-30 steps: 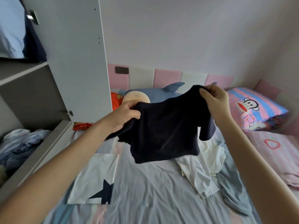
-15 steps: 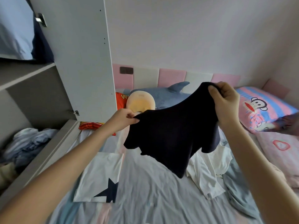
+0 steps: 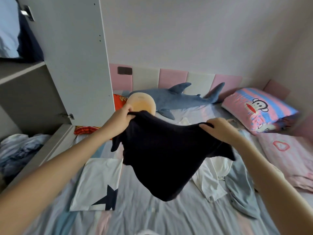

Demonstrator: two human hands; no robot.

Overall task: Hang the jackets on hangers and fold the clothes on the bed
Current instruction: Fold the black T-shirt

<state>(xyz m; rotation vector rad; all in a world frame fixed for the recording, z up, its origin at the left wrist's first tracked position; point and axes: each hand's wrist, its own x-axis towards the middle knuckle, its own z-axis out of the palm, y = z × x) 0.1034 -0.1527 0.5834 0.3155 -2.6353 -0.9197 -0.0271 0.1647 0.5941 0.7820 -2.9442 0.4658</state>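
Note:
A dark navy T-shirt (image 3: pixel 166 153) hangs spread in the air over the bed (image 3: pixel 152 216). My left hand (image 3: pixel 121 118) pinches its far left corner and my right hand (image 3: pixel 218 129) grips its right edge. The shirt sags low between them, its hem pointing down toward the sheet. A folded white shirt with a navy star (image 3: pixel 98 182) lies flat on the bed at the left. Crumpled white clothes (image 3: pixel 210 182) and a grey-blue garment (image 3: pixel 240 187) lie on the right, partly hidden by the navy shirt.
An open wardrobe door (image 3: pixel 76 56) stands at the left, with shelves and a drawer of rumpled clothes (image 3: pixel 18 150). A plush shark (image 3: pixel 177 97), a round cushion (image 3: pixel 142 104), a red item (image 3: pixel 84 129) and a striped monkey pillow (image 3: pixel 257 109) lie by the headboard.
Both hands have dropped lower and spread apart, bringing the navy shirt from upright to nearly flat over the bed. The right hand moved down the most.

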